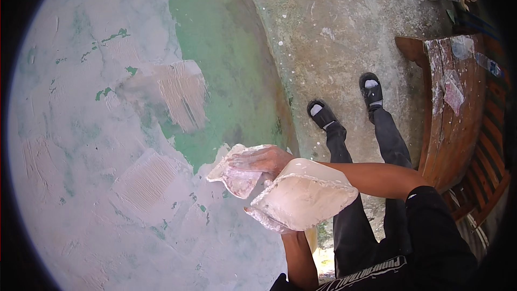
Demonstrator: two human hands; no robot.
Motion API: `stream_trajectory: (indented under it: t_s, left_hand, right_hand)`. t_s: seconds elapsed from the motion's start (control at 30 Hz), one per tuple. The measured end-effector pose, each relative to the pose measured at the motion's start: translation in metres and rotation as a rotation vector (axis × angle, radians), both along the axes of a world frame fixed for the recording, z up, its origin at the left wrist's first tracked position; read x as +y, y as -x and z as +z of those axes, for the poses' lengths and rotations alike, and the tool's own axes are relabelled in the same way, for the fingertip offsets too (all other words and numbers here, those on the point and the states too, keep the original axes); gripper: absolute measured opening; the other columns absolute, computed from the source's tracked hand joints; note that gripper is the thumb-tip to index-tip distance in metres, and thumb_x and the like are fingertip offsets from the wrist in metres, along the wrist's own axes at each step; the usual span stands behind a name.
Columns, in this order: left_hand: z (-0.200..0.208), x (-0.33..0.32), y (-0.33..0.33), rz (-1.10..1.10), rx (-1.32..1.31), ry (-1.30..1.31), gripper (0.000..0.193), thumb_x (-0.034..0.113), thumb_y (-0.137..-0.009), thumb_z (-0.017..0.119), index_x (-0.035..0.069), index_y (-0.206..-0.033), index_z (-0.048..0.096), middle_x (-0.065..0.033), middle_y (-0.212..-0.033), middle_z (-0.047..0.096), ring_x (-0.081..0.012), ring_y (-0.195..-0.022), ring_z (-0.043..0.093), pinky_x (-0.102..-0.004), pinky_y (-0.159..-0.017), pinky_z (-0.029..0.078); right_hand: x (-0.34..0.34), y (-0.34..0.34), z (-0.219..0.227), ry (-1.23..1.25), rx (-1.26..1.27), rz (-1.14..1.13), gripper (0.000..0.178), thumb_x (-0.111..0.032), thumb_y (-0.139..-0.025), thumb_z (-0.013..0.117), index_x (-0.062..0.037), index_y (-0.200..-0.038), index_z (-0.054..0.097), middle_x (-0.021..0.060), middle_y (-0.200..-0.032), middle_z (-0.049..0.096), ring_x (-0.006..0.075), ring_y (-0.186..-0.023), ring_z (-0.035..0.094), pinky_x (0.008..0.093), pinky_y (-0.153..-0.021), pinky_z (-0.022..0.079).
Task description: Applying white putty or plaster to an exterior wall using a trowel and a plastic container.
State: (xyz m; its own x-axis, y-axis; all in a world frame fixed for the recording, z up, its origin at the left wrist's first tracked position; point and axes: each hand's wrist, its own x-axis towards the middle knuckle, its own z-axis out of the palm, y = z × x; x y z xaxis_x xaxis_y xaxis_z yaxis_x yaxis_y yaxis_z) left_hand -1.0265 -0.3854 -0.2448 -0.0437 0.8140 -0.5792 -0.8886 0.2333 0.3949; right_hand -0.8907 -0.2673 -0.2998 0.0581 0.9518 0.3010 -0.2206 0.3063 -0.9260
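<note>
At the left hand (pixel 269 221), white container (pixel 304 199), long axis roughly left-right, corner rightward.

Right hand (pixel 264 159): fingers laid across a crusted, pink-white spreader (pixel 240 182), close to the wall (pixel 218 59); contact unclear.
Left hand (pixel 271 222): supports a cream tub (pixel 304 196) from below.
Wall finish: green, partly under whitish plaster (pixel 70 183), some ridged.
Floor (pixel 323 43): mottled, white-spattered; dark sandals (pixel 371 95).
Worktop (pixel 455 134): wooden, bearing a pinkish flat piece (pixel 454 92).
</note>
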Motion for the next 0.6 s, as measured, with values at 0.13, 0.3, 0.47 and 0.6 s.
stream_trajectory:
  t_s: [0.13,0.3,0.47,0.6]
  left_hand:
    - [0.017,0.024,-0.044,-0.208,0.495,0.023,0.076,0.069,-0.087,0.029,0.006,-0.127,0.043,-0.0137,-0.125,0.05,-0.0295,-0.112,0.05,-0.0464,-0.095,0.043]
    - [0.04,0.041,-0.073,-0.272,0.272,-0.04,0.077,0.069,-0.087,0.028,0.006,-0.128,0.043,-0.0142,-0.127,0.049,-0.0299,-0.113,0.05,-0.047,-0.096,0.042]
    - [0.032,0.042,-0.038,-0.205,0.461,-0.066,0.076,0.069,-0.087,0.027,0.007,-0.13,0.042,-0.0139,-0.128,0.049,-0.0296,-0.114,0.05,-0.046,-0.097,0.042]
    - [0.03,0.047,-0.056,-0.273,0.415,-0.066,0.076,0.069,-0.087,0.026,0.008,-0.13,0.042,-0.0134,-0.128,0.048,-0.0293,-0.114,0.049,-0.0457,-0.097,0.041]
  right_hand:
    - [0.048,-0.029,0.004,0.061,0.066,-0.368,0.055,0.008,-0.07,0.057,-0.0097,-0.122,0.055,0.014,-0.115,0.06,0.0299,-0.099,0.062,0.0347,-0.087,0.051]
    - [0.121,-0.035,0.018,0.185,-0.172,-0.272,0.055,0.011,-0.068,0.053,-0.0067,-0.12,0.056,0.0151,-0.113,0.061,0.0286,-0.099,0.062,0.0339,-0.083,0.052]
    - [0.065,0.003,0.034,-0.063,-0.188,-0.426,0.049,0.008,-0.07,0.055,-0.006,-0.117,0.058,0.0163,-0.105,0.064,0.0284,-0.092,0.065,0.035,-0.078,0.052]
    - [0.051,-0.014,0.028,-0.12,-0.2,-0.451,0.043,0.006,-0.074,0.056,-0.006,-0.115,0.06,0.0164,-0.102,0.064,0.0294,-0.089,0.065,0.034,-0.077,0.052]
